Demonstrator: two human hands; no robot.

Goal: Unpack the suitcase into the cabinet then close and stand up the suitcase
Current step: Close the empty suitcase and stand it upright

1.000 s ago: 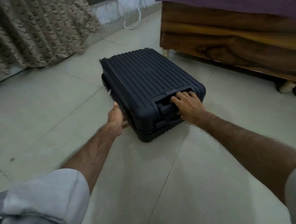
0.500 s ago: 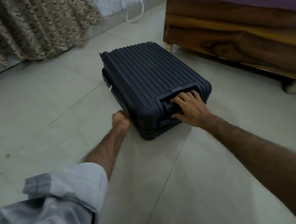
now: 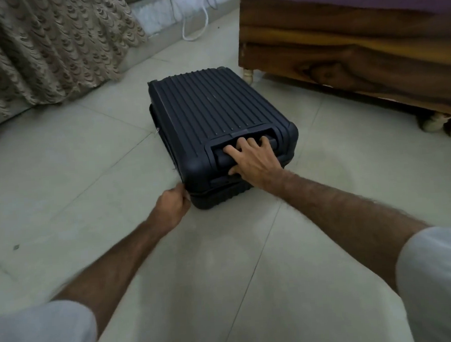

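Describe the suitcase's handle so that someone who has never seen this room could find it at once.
Start at the wooden bed frame on the right; on the tiled floor just left of it lies a dark ribbed suitcase, flat and closed. At its near end sits the handle in a recess, with the right hand over it. Unlike the ribbed shell, it is a smooth bar.

The left hand's [image 3: 172, 207] fingertips vanish behind the near corner of the suitcase [image 3: 210, 113], so what they pinch cannot be told; the right hand's [image 3: 252, 160] fingertips sink into the handle recess [image 3: 219, 148]. The wooden bed [image 3: 344, 55] and curtain [image 3: 40, 50] run off the frame; pale shapes [image 3: 434, 123] under the bed are too dim to identify.
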